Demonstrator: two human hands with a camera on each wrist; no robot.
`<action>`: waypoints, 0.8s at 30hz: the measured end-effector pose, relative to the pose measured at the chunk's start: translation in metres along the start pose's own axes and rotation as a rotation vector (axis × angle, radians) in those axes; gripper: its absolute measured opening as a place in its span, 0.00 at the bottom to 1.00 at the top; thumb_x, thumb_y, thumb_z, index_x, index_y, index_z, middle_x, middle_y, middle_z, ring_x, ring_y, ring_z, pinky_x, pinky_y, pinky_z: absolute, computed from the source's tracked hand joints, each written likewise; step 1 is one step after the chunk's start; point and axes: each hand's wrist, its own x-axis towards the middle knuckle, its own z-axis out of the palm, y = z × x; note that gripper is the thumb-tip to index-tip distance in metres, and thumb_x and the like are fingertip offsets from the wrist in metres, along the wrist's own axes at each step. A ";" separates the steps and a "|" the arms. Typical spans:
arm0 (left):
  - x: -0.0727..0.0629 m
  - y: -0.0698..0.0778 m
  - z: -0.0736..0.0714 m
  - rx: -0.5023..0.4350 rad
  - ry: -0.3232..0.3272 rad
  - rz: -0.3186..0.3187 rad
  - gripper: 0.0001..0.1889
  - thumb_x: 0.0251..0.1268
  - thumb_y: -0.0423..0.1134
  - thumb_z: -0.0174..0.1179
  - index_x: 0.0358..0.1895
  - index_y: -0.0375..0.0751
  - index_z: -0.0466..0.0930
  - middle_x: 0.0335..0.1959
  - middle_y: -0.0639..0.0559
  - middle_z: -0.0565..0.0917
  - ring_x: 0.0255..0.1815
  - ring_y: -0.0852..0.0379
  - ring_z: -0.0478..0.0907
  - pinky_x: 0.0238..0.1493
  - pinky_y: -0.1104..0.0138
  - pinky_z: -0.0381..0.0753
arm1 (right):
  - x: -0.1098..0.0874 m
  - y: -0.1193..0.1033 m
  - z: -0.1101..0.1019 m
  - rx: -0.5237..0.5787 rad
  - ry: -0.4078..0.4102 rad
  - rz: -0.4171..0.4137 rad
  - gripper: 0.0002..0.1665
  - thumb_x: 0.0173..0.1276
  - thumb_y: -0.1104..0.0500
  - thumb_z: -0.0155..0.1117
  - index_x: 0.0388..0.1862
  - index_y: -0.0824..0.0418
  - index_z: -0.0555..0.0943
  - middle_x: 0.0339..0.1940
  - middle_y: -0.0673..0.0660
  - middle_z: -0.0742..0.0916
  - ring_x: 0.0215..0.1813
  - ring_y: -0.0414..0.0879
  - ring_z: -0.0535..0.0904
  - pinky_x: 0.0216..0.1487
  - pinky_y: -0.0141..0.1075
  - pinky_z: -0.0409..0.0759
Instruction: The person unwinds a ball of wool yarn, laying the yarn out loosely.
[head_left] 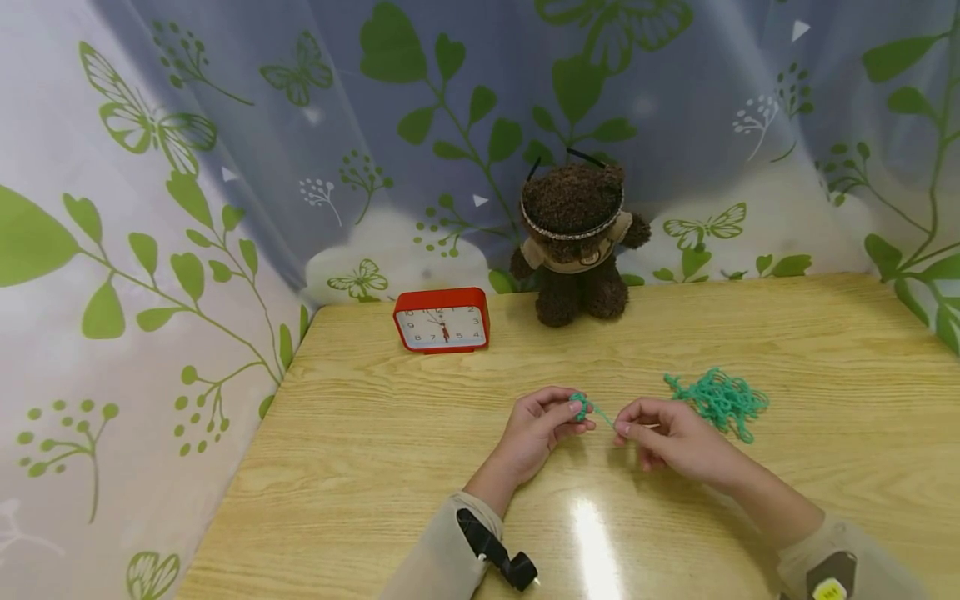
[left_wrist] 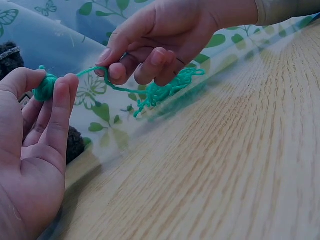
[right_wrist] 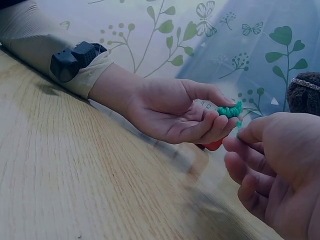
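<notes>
Steadily now: a small green yarn bundle (head_left: 578, 407), its strand (head_left: 602, 415) stretched taut.
The left hand (head_left: 534, 429) pinches the bundle above the table (head_left: 337, 442); the right hand (head_left: 678, 437) pinches the strand, the loose pile (head_left: 722, 400) just beyond it. From here I'd favour light, even tension so yarn feeds freely; how tightly it's wrapped I can't quite tell.

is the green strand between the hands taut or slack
Taut, it seems: in the head view, the strand runs nearly straight from the bundle in the left hand to the right hand.
</notes>
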 end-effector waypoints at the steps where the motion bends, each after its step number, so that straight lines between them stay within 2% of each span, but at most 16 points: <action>1: 0.000 0.000 0.000 -0.002 0.001 0.000 0.19 0.72 0.30 0.56 0.57 0.16 0.71 0.35 0.57 0.87 0.35 0.63 0.87 0.43 0.74 0.88 | 0.000 0.000 0.000 -0.009 -0.005 -0.011 0.19 0.79 0.54 0.55 0.49 0.72 0.77 0.37 0.63 0.84 0.22 0.45 0.77 0.18 0.36 0.75; 9: 0.000 0.000 0.000 -0.007 -0.002 0.007 0.23 0.72 0.31 0.57 0.59 0.11 0.66 0.36 0.58 0.87 0.35 0.63 0.87 0.43 0.74 0.88 | 0.000 0.002 -0.002 -0.022 -0.020 -0.044 0.20 0.83 0.54 0.47 0.48 0.73 0.72 0.38 0.67 0.79 0.24 0.47 0.76 0.19 0.36 0.74; 17: -0.001 0.001 0.001 -0.009 0.005 -0.001 0.24 0.73 0.32 0.57 0.60 0.11 0.65 0.36 0.57 0.88 0.35 0.63 0.87 0.44 0.73 0.88 | -0.002 0.002 -0.008 -0.060 0.084 -0.135 0.19 0.84 0.55 0.41 0.45 0.72 0.69 0.34 0.68 0.76 0.24 0.51 0.75 0.18 0.39 0.73; 21: -0.001 0.001 0.000 -0.012 -0.002 0.003 0.22 0.73 0.31 0.57 0.59 0.14 0.68 0.37 0.57 0.88 0.35 0.62 0.87 0.43 0.73 0.88 | -0.004 -0.001 -0.013 -0.057 0.123 -0.157 0.19 0.85 0.55 0.40 0.45 0.70 0.70 0.34 0.67 0.76 0.24 0.54 0.73 0.18 0.41 0.72; 24: -0.001 0.001 -0.001 -0.019 -0.012 0.013 0.16 0.72 0.30 0.57 0.56 0.22 0.75 0.37 0.56 0.87 0.36 0.62 0.87 0.43 0.73 0.88 | -0.005 -0.003 -0.016 -0.056 0.156 -0.150 0.19 0.85 0.54 0.40 0.45 0.71 0.70 0.36 0.64 0.77 0.24 0.52 0.74 0.19 0.41 0.73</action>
